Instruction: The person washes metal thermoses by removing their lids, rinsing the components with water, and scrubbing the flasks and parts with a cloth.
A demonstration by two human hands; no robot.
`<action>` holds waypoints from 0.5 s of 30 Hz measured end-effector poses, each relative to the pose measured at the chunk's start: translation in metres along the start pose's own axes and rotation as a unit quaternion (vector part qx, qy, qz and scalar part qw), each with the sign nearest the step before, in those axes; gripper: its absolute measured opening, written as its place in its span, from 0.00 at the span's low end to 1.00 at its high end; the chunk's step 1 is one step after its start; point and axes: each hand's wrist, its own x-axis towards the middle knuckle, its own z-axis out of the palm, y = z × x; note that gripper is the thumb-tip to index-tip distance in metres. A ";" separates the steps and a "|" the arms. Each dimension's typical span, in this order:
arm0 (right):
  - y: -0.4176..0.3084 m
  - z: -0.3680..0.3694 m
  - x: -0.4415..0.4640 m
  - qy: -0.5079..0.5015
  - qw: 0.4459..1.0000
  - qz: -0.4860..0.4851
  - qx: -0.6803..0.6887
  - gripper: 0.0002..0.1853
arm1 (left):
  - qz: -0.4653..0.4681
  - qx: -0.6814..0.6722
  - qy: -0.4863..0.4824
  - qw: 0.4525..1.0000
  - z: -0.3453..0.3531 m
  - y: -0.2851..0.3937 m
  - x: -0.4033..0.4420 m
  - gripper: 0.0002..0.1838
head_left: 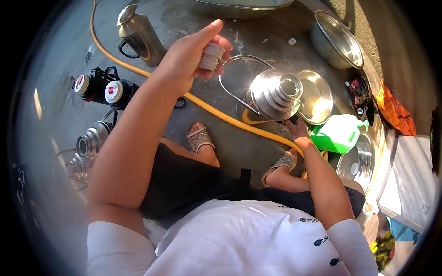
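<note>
The grip of the left hand (189, 57) is closed on a white ridged stopper (212, 56), held in the upper middle of the frame, apart from the steel vacuum flask (275, 94) to its lower right. The flask's long axis, foreshortened, runs from lower left up to a round mouth at right. The right hand (300, 132) is nearer the flask, fingers curled at a dark handle (293, 120) by its lower edge and partly hidden from view. Just right of the flask sits a steel bowl (325, 102); below that, a bright green jerrycan (340, 132). A yellow hose (216, 112) snakes diagonally across the concrete floor (239, 158). A steel jug (142, 39) stands at upper left, above two black flasks with white caps (114, 92).
</note>
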 end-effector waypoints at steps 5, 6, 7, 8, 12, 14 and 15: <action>-0.066 -0.001 0.043 0.059 0.989 -0.026 0.135 0.19 | 0.040 -0.008 0.011 0.999 -0.011 0.006 -0.020 0.25; -0.106 -0.013 0.052 0.032 0.990 0.019 0.139 0.18 | 0.048 -0.015 0.008 0.999 -0.013 0.006 -0.022 0.25; -0.129 -0.014 0.065 0.027 0.987 -0.035 0.157 0.16 | 0.059 -0.024 0.004 0.998 -0.015 0.007 -0.022 0.26; -0.152 -0.025 0.073 0.044 0.999 -0.010 0.009 0.18 | 0.047 -0.030 -0.008 0.998 -0.019 0.008 -0.024 0.22; -0.204 -0.042 0.097 -0.091 0.939 0.023 -0.331 0.32 | 0.010 -0.087 -0.018 0.996 -0.024 0.013 -0.018 0.26; -0.221 -0.041 0.104 -0.189 0.885 0.027 -0.426 0.35 | 0.029 -0.077 -0.025 0.996 -0.025 0.017 -0.020 0.26; -0.219 -0.040 0.110 -0.216 0.869 0.021 -0.444 0.33 | 0.022 -0.085 -0.027 0.996 -0.025 0.017 -0.021 0.26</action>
